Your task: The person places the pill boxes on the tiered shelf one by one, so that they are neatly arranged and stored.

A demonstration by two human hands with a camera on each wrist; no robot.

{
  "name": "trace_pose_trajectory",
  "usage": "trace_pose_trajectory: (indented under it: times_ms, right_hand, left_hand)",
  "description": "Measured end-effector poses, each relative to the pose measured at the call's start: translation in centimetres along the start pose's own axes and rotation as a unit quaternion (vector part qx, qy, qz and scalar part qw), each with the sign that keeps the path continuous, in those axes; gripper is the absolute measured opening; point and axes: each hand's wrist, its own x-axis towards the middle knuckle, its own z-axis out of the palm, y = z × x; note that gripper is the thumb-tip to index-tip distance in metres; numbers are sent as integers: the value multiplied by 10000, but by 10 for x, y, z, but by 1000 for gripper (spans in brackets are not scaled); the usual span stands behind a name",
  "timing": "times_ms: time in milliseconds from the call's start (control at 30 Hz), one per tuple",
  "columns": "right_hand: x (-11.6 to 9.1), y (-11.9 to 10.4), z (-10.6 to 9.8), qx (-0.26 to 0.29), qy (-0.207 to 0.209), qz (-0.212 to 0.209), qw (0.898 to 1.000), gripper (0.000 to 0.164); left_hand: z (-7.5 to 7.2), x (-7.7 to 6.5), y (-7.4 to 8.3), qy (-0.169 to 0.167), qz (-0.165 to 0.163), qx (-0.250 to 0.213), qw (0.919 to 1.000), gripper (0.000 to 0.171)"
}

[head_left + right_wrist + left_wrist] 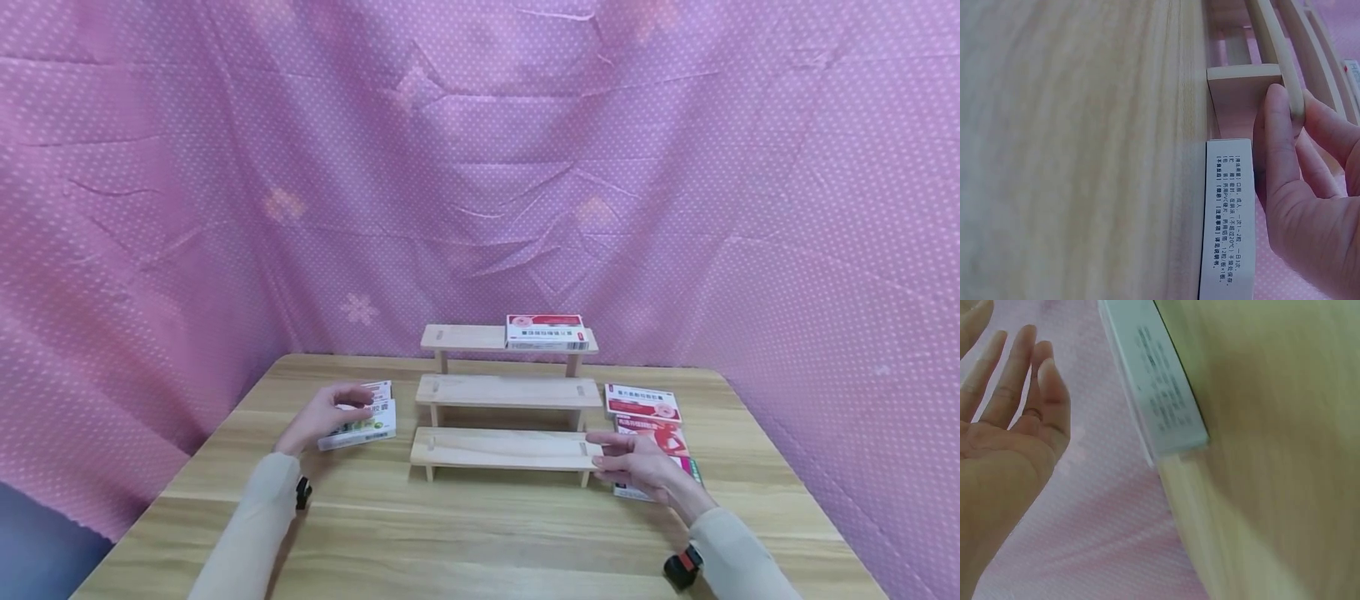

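Note:
A three-step wooden display stand point(495, 450) stands mid-table. My right hand point(641, 467) pinches the right end of its lowest step; in the right wrist view the thumb and fingers point(1282, 134) lie on either side of the board. Beside that hand is a white medicine box point(1229, 219), partly hidden by it in the head view. My left hand point(330, 412) hovers over a white-and-green medicine box point(378, 425) at the left, fingers loosely bent. In the left wrist view, that hand point(1010, 437) is apart from the box point(1160, 381) and holds nothing.
A red-and-white medicine box point(546, 333) lies on the stand's top step. Right of the stand, a white-and-red box point(641, 402) and a red box point(663, 435) lie in a column. Another box point(381, 389) peeks out behind the left one. A pink dotted curtain point(480, 167) surrounds the table.

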Motion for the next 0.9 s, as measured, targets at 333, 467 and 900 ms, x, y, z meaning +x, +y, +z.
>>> trace_pose_trajectory:
  times_ms: [333,467,900]
  right_hand:
    - [-1,-1,0,21,84,42,10000,56]
    - [-1,-1,0,28,125,70,9999,55]
    - [-1,-2,2,38,164,71,9998,55]
  left_hand:
    - [-8,-7,-19,189,-339,86,9992,48]
    - [-11,-8,-26,95,-563,147,9983,50]
    - [-15,-10,-38,-125,-1096,302,9934,58]
